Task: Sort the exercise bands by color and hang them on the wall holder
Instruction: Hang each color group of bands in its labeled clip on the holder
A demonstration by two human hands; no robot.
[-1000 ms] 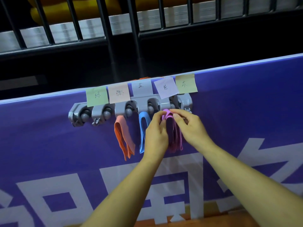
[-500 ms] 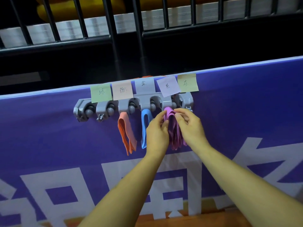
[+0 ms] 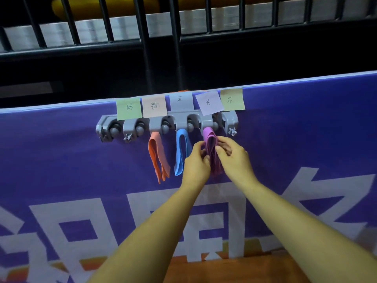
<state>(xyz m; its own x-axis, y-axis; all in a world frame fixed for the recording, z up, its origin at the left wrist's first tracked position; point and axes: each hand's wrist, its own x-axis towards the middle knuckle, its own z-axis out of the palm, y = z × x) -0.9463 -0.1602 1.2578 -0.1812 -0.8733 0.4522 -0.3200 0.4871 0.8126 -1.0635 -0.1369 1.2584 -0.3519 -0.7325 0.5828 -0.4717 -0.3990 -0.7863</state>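
Note:
A grey wall holder with several slots is fixed to a purple banner. Coloured sticky notes sit above its slots. An orange band hangs from the third slot and a blue band from the fourth. A purple band hangs from the fifth slot, under the purple note. My left hand pinches the purple band from its left side. My right hand pinches it from the right. The band's lower part is hidden between my hands.
The purple banner with large white characters fills the lower view. Above it runs a black metal railing with a yellow object behind the bars. The two leftmost slots and the rightmost slot of the holder hold no band.
Both hands slid down from the band's top loop at the slot to its middle. The purple band now hangs from the holder by its loop.

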